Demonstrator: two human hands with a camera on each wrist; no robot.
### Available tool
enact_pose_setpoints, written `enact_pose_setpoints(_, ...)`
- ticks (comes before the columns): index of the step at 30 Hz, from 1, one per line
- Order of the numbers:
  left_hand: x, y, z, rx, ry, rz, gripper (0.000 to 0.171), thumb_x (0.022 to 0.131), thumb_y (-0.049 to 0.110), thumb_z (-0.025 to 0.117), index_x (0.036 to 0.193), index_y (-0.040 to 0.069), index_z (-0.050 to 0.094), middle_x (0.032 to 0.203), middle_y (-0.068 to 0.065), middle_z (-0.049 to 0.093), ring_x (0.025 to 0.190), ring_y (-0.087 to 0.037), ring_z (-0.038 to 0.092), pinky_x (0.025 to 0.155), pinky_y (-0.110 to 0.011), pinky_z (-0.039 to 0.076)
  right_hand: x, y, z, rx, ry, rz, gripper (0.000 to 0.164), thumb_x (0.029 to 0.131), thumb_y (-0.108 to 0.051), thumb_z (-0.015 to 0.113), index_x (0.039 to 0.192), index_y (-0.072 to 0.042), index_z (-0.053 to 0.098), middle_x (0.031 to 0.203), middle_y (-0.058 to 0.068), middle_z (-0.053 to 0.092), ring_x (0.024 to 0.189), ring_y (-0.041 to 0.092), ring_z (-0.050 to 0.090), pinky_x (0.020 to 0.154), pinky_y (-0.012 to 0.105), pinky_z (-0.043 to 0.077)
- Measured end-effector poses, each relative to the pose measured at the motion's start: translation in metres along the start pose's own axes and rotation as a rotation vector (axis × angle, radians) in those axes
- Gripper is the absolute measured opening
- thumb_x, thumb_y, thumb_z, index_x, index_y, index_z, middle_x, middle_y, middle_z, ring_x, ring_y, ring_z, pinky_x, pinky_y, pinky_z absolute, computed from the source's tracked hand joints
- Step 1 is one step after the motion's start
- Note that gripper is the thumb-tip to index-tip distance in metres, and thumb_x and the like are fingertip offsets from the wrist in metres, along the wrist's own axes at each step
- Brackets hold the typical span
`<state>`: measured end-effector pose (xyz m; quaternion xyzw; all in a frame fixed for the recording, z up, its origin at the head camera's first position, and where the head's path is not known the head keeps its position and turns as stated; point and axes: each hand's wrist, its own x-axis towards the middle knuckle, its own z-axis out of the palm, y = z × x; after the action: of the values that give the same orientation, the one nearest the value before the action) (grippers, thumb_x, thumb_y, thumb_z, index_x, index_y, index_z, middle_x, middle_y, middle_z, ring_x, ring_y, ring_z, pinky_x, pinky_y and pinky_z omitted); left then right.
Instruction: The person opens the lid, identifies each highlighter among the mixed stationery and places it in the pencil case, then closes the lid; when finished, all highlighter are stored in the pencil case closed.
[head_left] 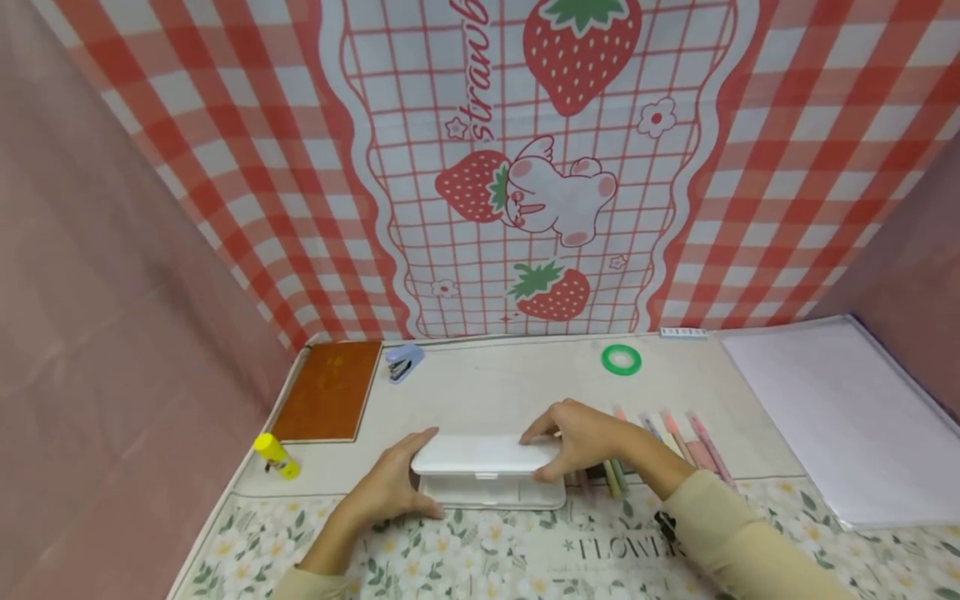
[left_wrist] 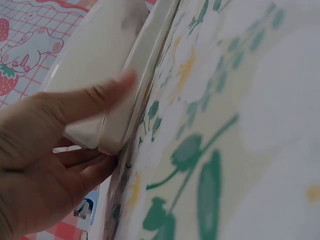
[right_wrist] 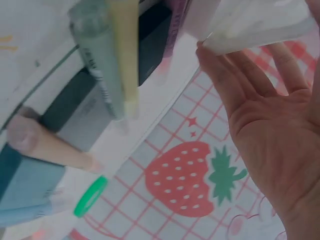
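A white pencil case [head_left: 491, 457] lies on the floral part of the mat, its lid raised partway over the shallow tray. My right hand [head_left: 581, 437] grips the lid's right end, thumb at the front edge and fingers over the top. In the right wrist view, the fingers reach along the edge of the translucent white lid [right_wrist: 265, 25]. My left hand [head_left: 393, 479] spans the case's left end, thumb low by the tray and fingers up by the lid. The left wrist view has that thumb [left_wrist: 107, 97] blurred across the case, the other fingers behind its corner.
Several pens and highlighters [head_left: 678, 437] lie right of the case, partly behind the right arm. Farther back are a green tape roll [head_left: 606, 360] and blue stapler [head_left: 405, 362]. A brown notebook [head_left: 330, 392] and yellow glue stick [head_left: 277, 457] are left; a white sheet stack [head_left: 847, 417] is right.
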<state>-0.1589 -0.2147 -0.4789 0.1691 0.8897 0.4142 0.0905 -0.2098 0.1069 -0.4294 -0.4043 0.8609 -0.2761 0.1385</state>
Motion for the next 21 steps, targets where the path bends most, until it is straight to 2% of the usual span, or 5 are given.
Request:
enact_pose_setpoints(3, 0.001, -0.001, -0.002, -0.167, -0.021, -0.012, 0.099, 0.069, 0.025, 0.083, 0.147, 0.002, 0.027, 0.143, -0.019, 0.037, 0.128, -0.036, 0.044, 0.107, -0.046, 0.042, 0.0, 0.005, -0.004, 0.087, 0.01, 0.003, 0.038, 0.075, -0.047, 0.074, 0.106, -0.025, 0.071, 0.113, -0.009, 0.066, 0.108, 0.016, 0.062, 0.09, 0.032, 0.056)
enact_pose_setpoints(5, 0.001, -0.002, -0.002, -0.226, -0.011, -0.02, 0.087, 0.076, 0.017, 0.078, 0.146, 0.001, 0.028, 0.145, -0.022, 0.035, 0.128, -0.038, 0.043, 0.105, -0.042, 0.044, 0.0, 0.006, -0.008, 0.129, 0.025, 0.005, 0.034, 0.077, -0.045, 0.073, 0.105, -0.026, 0.071, 0.113, -0.008, 0.067, 0.109, 0.02, 0.062, 0.088, 0.032, 0.057)
enact_pose_setpoints(13, 0.005, 0.0, 0.005, -0.105, 0.151, -0.006, 0.072, 0.073, -0.001, 0.076, 0.136, -0.002, 0.042, 0.127, -0.023, 0.055, 0.114, -0.036, 0.057, 0.097, -0.036, 0.052, 0.014, 0.011, -0.026, 0.216, 0.109, 0.021, 0.027, 0.088, -0.037, 0.064, 0.105, -0.018, 0.072, 0.107, -0.003, 0.069, 0.102, 0.018, 0.063, 0.092, 0.037, 0.055)
enact_pose_setpoints(17, 0.005, 0.002, 0.007, -0.109, 0.193, -0.025, 0.081, 0.071, -0.005, 0.076, 0.14, -0.006, 0.035, 0.124, -0.024, 0.056, 0.11, -0.036, 0.06, 0.093, -0.034, 0.054, 0.023, 0.019, -0.028, 0.272, 0.179, 0.107, 0.034, 0.092, -0.036, 0.058, 0.113, -0.01, 0.068, 0.113, 0.006, 0.067, 0.098, 0.021, 0.063, 0.075, 0.038, 0.06)
enact_pose_setpoints(21, 0.005, 0.002, 0.007, -0.113, 0.222, -0.045, 0.09, 0.069, -0.008, 0.076, 0.144, -0.007, 0.027, 0.127, -0.027, 0.053, 0.111, -0.037, 0.058, 0.093, -0.034, 0.054, 0.037, 0.028, -0.025, 0.322, 0.266, 0.241, 0.039, 0.094, -0.034, 0.055, 0.118, -0.005, 0.064, 0.11, 0.015, 0.065, 0.083, 0.021, 0.064, 0.057, 0.037, 0.061)
